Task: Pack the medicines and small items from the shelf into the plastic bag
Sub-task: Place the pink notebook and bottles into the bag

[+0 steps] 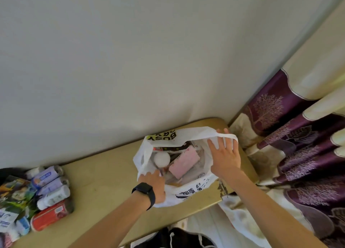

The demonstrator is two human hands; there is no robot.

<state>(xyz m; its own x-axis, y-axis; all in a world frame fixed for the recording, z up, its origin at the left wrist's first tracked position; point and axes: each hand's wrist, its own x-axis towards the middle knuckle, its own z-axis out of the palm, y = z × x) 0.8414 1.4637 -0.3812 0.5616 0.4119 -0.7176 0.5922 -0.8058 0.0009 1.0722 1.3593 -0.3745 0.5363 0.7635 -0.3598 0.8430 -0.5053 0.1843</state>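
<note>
Head view. White plastic bag (188,191) standing on the tan shelf (104,175) near its right end, mouth open and facing upward, printed lettering on its far and near walls; right hand (226,157) at the bag's right side, fingers straight and spread, passed under the handle loop (226,136), which lies across them and is drawn toward the right; left hand (154,185), with a black watch (144,191) on the wrist, at the near-left rim, fingertips hidden past the plastic edge, so whether it grips anything cannot be told.

Contents visible through the mouth: pink box (183,163), tilted, long axis running from near-left to far-right; white round object (161,159) just left of it; dark dotted box (173,148) lying across the far side, long axis left to right.

At the shelf's left end, well apart from the bag: red can (49,217), white bottle (53,197) and purple-labelled bottles (44,177), all on their sides, side by side, long axes pointing right and slightly toward the wall (130,61); colourful packets (15,193) just left of them.

Purple patterned curtain (298,154) hanging to the right of the shelf
</note>
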